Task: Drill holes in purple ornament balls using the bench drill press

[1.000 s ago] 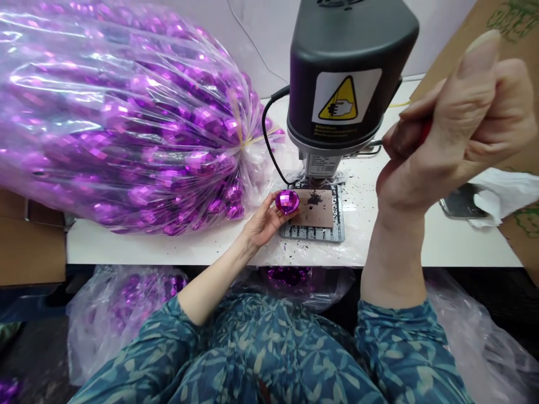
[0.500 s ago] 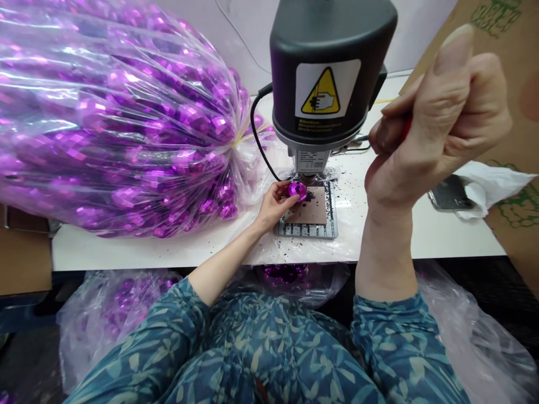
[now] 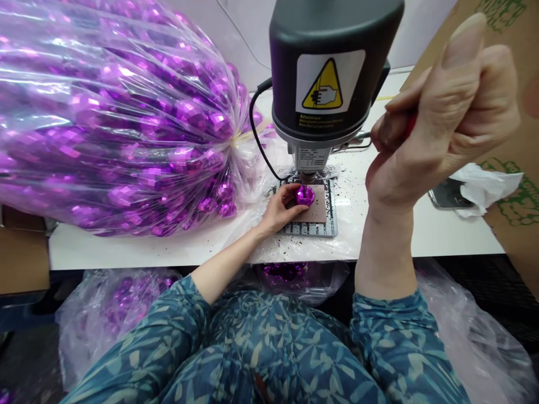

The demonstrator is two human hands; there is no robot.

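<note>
Head view: the black-housed drill press [image 3: 332, 33], with a yellow warning triangle on its label [image 3: 330, 82], serves as landmark. Straight beneath its head sits a purple faceted ball [image 3: 305, 196], over a brown board [image 3: 319, 212] that lies on the slotted grey base plate [image 3: 330, 230]. The left hand [image 3: 280, 210], reaching in from the press's left, pinches this ball between thumb and fingers; whether the bit has entered the ball is too small to tell. The right hand [image 3: 450, 123], raised to the right of the press, is curled in a fist round a red handle [image 3: 411, 127], mostly hidden by the fingers, whose metal rod runs toward the press. Left of the press lies a big clear bag [image 3: 126, 123] full of similar purple balls, gathered by a yellowish tie [image 3: 236, 138]. Dark flecks [image 3: 348, 193] litter the white table [image 3: 455, 238] around the base of the press. Farther right of the press, beyond the right forearm, a phone [image 3: 448, 194] lies partly under crumpled white tissue [image 3: 490, 185], near a cardboard box [image 3: 520, 118].
</note>
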